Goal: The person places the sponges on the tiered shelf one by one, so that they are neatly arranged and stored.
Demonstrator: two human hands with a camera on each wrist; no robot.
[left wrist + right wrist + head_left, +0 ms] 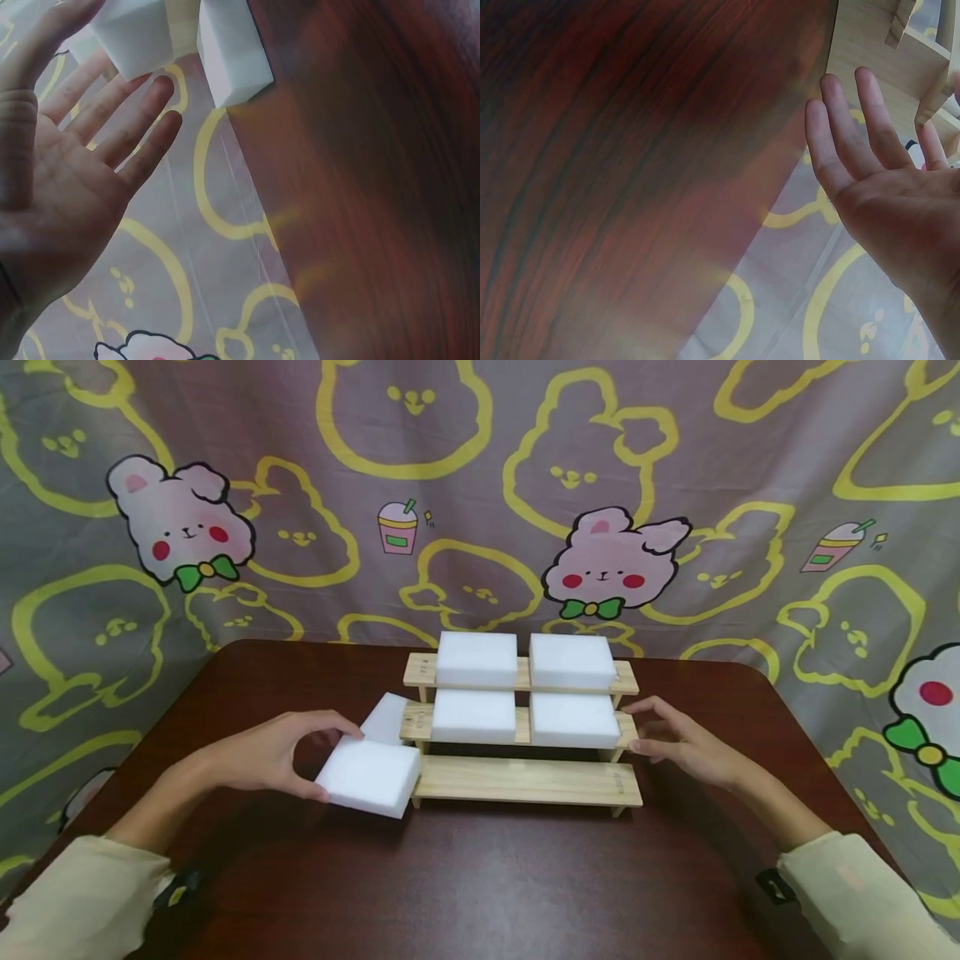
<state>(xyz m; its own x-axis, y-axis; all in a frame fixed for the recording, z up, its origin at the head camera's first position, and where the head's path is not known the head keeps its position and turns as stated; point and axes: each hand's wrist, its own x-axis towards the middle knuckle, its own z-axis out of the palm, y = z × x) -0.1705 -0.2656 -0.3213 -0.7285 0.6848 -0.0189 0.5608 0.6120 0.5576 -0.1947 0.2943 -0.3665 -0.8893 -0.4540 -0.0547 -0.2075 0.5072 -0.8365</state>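
Note:
My left hand [273,753] pinches a white foam block [371,774] between thumb and fingers, beside the left end of a three-tier wooden stand's lowest shelf [525,779]. In the left wrist view the hand [82,165] has its thumb and fingertips at the block [139,37]. At the stand's right end, my right hand [693,747] has its thumb and fingers around the middle shelf's end. The right wrist view shows that hand [900,195] with several fingers extended next to the wood [870,52]. Two white blocks rest on the top shelf, two on the middle one.
Another white block [385,718] lies on the dark brown table [495,885], behind the held one and left of the stand. A patterned cloth [480,510] with yellow outlines and rabbit faces hangs behind the table.

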